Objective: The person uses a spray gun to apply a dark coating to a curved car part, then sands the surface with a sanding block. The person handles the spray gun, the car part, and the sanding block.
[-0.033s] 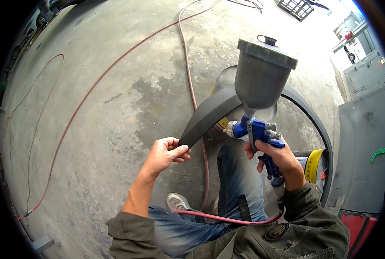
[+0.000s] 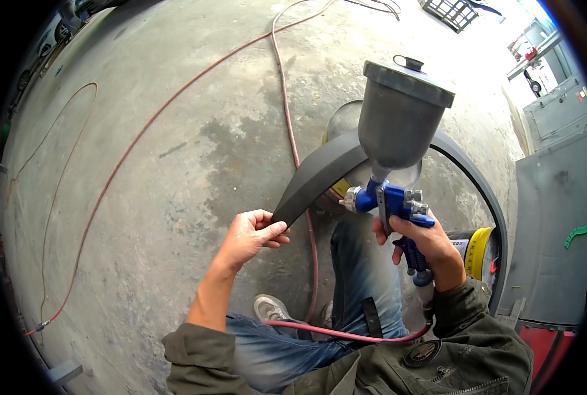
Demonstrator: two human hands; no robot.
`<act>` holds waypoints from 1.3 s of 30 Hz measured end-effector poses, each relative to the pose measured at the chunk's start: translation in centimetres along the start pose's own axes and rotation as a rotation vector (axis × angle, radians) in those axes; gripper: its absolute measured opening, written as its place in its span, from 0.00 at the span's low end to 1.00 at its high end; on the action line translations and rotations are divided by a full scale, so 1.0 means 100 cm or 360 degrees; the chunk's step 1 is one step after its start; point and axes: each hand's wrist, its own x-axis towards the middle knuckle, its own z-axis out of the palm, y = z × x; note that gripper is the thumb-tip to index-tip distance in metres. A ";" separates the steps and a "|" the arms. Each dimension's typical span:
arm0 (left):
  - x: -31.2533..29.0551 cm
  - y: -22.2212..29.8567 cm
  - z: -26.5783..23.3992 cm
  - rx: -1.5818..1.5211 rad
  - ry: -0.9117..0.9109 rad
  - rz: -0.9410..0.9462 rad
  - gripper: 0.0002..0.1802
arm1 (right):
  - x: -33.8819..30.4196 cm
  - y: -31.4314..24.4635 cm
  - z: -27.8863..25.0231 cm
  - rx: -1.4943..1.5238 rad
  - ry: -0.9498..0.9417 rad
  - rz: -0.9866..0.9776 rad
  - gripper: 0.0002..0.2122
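My left hand (image 2: 248,238) pinches the near end of a long, curved, dark grey trim strip (image 2: 316,172) between thumb and fingers. The strip arcs away and then round to the right, ending near my right sleeve. In my right hand (image 2: 431,247) is a blue spray gun (image 2: 391,199), held by its grip. Its nozzle points left, over the strip's inner side. On top stands a grey lidded paint cup (image 2: 402,118), which hides part of the strip. A pink-red air hose (image 2: 359,337) runs from the gun's base across my lap.
Beneath the strip stands a round container (image 2: 343,122), partly hidden. A yellow-rimmed bucket (image 2: 481,253) is by my right forearm. Red hoses (image 2: 175,99) cross the concrete floor. A black crate (image 2: 450,13) lies far off, and a grey panel (image 2: 553,230) stands at the right.
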 end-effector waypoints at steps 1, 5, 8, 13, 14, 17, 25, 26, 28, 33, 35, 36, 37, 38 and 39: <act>0.000 0.000 0.000 0.0008 0.0004 -0.0001 0.13 | -0.001 0.003 -0.002 0.0004 -0.0044 -0.0016 0.15; 0.003 -0.004 0.000 0.0000 0.0091 0.0013 0.13 | -0.004 0.000 -0.006 0.0035 -0.0075 -0.0051 0.16; 0.004 -0.003 0.006 -0.0001 0.0200 0.0091 0.14 | -0.004 -0.003 -0.009 0.0077 0.0037 -0.0092 0.17; 0.015 -0.007 0.011 0.0245 0.0218 0.0006 0.15 | -0.010 0.002 -0.012 0.0094 0.0036 -0.0081 0.18; 0.017 -0.006 0.012 0.0284 0.0204 -0.0029 0.15 | -0.010 0.003 -0.012 0.0090 0.0025 -0.0073 0.18; 0.022 -0.008 0.010 0.0228 0.0166 -0.0078 0.14 | -0.011 0.006 -0.011 0.0091 0.0030 -0.0061 0.18; 0.015 -0.005 0.002 0.0049 -0.0052 -0.0003 0.11 | -0.011 0.009 -0.012 0.0111 0.0024 -0.0053 0.18; 0.015 -0.005 0.001 0.0053 -0.0073 0.0006 0.12 | -0.011 0.010 -0.012 0.0120 0.0035 -0.0048 0.18; 0.013 -0.003 -0.001 0.0050 -0.0098 0.0018 0.13 | -0.011 0.011 -0.011 0.0131 0.0040 -0.0041 0.19; 0.006 0.004 -0.003 0.0010 -0.0161 0.0017 0.17 | -0.011 0.010 -0.007 0.0137 0.0029 -0.0020 0.18; 0.005 0.006 -0.003 0.0004 -0.0171 0.0015 0.18 | -0.011 0.012 -0.007 0.0138 0.0027 -0.0026 0.18; 0.005 0.006 -0.003 0.0002 -0.0174 0.0013 0.19 | -0.011 0.012 -0.007 0.0140 0.0024 -0.0028 0.18; 0.005 0.006 -0.003 -0.0014 -0.0183 0.0027 0.19 | -0.012 0.013 -0.007 0.0140 0.0021 -0.0028 0.18; 0.005 0.005 -0.003 -0.0030 -0.0192 0.0041 0.20 | -0.012 0.013 -0.008 0.0139 0.0018 -0.0029 0.18; 0.005 0.005 -0.004 -0.0046 -0.0200 0.0055 0.20 | -0.012 0.013 -0.007 0.0138 0.0015 -0.0030 0.18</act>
